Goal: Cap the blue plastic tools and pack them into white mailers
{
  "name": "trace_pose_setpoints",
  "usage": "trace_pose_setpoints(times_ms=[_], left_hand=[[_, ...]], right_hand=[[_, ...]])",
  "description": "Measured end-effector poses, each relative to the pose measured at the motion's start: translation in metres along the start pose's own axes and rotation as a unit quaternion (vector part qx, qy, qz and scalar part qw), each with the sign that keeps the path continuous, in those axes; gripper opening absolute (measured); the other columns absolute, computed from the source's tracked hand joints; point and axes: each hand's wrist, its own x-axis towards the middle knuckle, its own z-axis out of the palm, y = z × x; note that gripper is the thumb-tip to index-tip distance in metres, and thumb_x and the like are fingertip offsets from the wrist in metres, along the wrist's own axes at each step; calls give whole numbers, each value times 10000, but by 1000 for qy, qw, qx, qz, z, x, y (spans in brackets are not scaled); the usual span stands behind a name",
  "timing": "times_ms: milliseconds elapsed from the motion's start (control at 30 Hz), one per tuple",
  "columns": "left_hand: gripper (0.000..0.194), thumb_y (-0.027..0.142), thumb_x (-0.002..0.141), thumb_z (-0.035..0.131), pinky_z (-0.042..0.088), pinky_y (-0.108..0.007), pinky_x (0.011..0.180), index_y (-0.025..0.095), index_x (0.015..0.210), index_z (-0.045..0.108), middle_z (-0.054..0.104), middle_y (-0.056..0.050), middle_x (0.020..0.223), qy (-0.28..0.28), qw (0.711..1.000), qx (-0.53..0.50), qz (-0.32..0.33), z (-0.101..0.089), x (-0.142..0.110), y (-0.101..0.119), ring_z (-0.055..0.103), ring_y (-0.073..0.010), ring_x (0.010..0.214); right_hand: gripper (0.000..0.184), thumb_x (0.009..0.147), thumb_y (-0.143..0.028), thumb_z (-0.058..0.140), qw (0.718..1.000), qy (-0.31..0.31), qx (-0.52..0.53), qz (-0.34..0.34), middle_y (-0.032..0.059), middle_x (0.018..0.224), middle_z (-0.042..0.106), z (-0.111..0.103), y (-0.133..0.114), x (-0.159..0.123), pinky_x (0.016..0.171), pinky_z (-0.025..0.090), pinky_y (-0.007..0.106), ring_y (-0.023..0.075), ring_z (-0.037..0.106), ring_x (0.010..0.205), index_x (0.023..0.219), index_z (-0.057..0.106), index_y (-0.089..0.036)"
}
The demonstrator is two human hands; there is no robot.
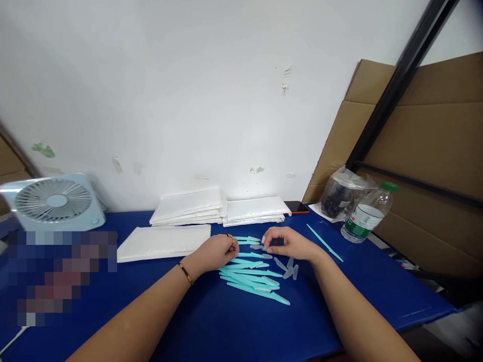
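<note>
Several turquoise eyebrow razors lie in a loose fan on the blue table. My left hand is closed at their left ends, and a razor runs out from its fingers toward the right. Thumb and forefinger of my right hand pinch a small translucent blade cap, partly hidden by the fingertips. Just left of those fingertips is another clear cap. Below my right hand, several loose caps are scattered. One single razor lies apart, right of my right hand.
White padded packets are stacked along the wall, with one packet nearer. A phone lies behind my right hand. At the right stand a water bottle and a plastic-wrapped cup. A fan stands left.
</note>
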Motion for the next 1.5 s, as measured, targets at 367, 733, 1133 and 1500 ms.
trace_pose_setpoints(times_ms=[367, 733, 1133, 1500], left_hand=[[158, 219, 726, 480, 357, -198, 545, 189, 744, 634, 632, 2, 711, -67, 996, -47, -43, -22, -6, -9, 534, -123, 626], [151, 228, 759, 476, 355, -206, 558, 188, 758, 622, 632, -1, 720, -53, 998, -18, -33, -18, -5, -8, 538, -127, 641], [158, 260, 813, 478, 371, -216, 594, 189, 782, 615, 627, -8, 724, -14, 1000, 5, -13, -10, -1, -10, 548, -139, 676], [177, 274, 840, 460, 384, -227, 635, 188, 788, 605, 627, -10, 777, -7, 1000, 8, -5, -6, 1, -9, 550, -142, 717]], right_hand=[[77, 726, -205, 629, 998, 9, -57, 21, 31, 859, 655, -3, -2, -5, 704, 450, 245, 151, 595, 787, 784, 675, -183], [107, 733, -271, 644, 995, 41, -83, 36, 36, 829, 656, 1, 6, -1, 694, 451, 254, 158, 600, 775, 767, 706, -191], [154, 755, -316, 635, 997, 31, -49, 59, 6, 770, 648, 19, 8, 9, 596, 456, 240, 115, 579, 656, 834, 730, -224], [152, 757, -314, 635, 998, 28, -38, 50, 10, 776, 653, 23, 3, 12, 607, 452, 236, 122, 585, 665, 835, 728, -223]])
